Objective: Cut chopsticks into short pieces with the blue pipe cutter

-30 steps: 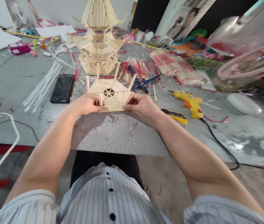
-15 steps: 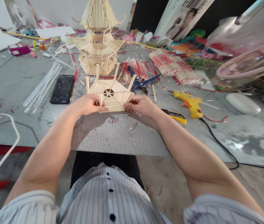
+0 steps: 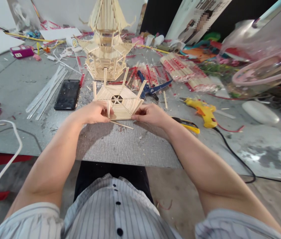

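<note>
A six-sided platform of thin wooden sticks [image 3: 123, 114] sits in front of me, with upright stick posts at its corners and a spoked hole at the centre. My left hand [image 3: 93, 112] grips its near left corner, around a short post. At the near right corner, my right hand [image 3: 150, 114] pinches the edge beside another post. One loose wooden stick [image 3: 124, 125] lies on the table just before the platform's near edge, close to my left fingertips. Behind stands a tiered stick pagoda [image 3: 107, 51] with a pointed roof.
On the left lie a black phone [image 3: 67, 95] and several glue sticks [image 3: 46, 91]. To the right are blue pliers [image 3: 155, 88], a yellow glue gun [image 3: 202, 111] with its cord, a yellow-black cutter [image 3: 189, 126] and bagged stick bundles [image 3: 180, 68]. A white cable [image 3: 18, 146] hangs at left.
A loose stick now lies apart on the table in front of the platform's near edge. Both hands stay at the near corners, and the camera view has shifted slightly.
</note>
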A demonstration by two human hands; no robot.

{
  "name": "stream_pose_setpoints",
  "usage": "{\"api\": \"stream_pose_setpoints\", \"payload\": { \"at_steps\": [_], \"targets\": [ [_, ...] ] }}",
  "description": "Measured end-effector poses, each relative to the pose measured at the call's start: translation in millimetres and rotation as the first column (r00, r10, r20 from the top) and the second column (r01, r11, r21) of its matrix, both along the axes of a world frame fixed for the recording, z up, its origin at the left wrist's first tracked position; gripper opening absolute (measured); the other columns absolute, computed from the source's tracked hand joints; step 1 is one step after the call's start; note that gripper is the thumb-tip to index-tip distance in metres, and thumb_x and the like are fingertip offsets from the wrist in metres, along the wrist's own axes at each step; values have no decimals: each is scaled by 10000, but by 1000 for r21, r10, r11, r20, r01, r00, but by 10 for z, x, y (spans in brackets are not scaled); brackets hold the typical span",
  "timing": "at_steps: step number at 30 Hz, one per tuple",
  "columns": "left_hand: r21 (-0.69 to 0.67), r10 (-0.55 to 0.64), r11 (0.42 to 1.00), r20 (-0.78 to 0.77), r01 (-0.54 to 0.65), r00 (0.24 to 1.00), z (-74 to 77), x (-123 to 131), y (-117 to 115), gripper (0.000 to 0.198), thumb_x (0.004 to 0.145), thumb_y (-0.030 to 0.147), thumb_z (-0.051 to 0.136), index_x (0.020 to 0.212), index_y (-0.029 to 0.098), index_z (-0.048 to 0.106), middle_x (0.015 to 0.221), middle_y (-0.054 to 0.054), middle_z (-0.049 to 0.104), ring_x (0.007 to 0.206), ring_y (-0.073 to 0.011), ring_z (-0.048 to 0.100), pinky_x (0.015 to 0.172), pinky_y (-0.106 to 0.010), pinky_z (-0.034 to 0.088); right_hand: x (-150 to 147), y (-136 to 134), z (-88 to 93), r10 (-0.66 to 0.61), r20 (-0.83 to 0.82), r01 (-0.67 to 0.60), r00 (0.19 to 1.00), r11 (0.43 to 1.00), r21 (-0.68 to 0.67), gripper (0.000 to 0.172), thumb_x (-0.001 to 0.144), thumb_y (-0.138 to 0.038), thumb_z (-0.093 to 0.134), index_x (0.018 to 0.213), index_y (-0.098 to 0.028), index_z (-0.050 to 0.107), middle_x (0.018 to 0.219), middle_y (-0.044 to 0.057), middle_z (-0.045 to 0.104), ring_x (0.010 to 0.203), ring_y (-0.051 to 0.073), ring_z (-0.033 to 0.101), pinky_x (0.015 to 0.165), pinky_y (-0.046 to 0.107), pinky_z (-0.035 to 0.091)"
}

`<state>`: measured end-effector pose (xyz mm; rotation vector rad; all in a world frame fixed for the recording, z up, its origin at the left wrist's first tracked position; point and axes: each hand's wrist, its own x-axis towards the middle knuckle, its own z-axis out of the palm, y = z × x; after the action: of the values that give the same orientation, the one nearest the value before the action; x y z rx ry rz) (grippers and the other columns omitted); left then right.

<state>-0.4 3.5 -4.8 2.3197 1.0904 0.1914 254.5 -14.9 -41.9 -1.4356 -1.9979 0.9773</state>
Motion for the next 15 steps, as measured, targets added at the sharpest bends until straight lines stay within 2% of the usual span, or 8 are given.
{"api": "stream_pose_setpoints", "payload": {
  "at_steps": [5, 9, 11, 15],
  "targets": [
    [-29, 56, 998, -60, -58, 997, 162, -68, -85, 345, 656, 181, 519, 967, 208, 667, 955, -22, 681, 770, -148, 604, 708, -260, 425, 13, -6, 32, 59, -4, -59, 998, 998, -33, 273, 641, -434, 637, 613, -173, 565, 621, 9, 532, 571, 113, 435, 557, 286, 338],
    [-33, 193, 980, -123, -198, 973, 289, -295, -136, 240, 680, 235, 510, 846, 209, 682, 816, -4, 702, 698, -150, 601, 651, -260, 424, 47, 4, 16, 105, -15, -106, 994, 994, -41, 278, 651, -434, 651, 622, -177, 547, 607, -12, 503, 566, 105, 426, 557, 274, 335],
    [-8, 301, 952, -141, -306, 943, 336, -400, -131, 202, 694, 268, 533, 815, 197, 677, 776, -12, 696, 682, -155, 597, 650, -275, 430, 65, 10, 0, 119, -11, -120, 993, 992, -43, 281, 652, -431, 658, 624, -177, 541, 612, -15, 503, 570, 104, 431, 564, 270, 339],
    [201, 532, 838, -96, -507, 841, 371, -475, 9, 188, 725, 313, 547, 785, 181, 667, 790, -51, 682, 685, -178, 584, 687, -330, 436, 90, 26, -44, 117, -13, -118, 993, 992, -51, 280, 668, -438, 649, 657, -174, 557, 641, -8, 530, 591, 111, 455, 582, 271, 359]
  ]
}}
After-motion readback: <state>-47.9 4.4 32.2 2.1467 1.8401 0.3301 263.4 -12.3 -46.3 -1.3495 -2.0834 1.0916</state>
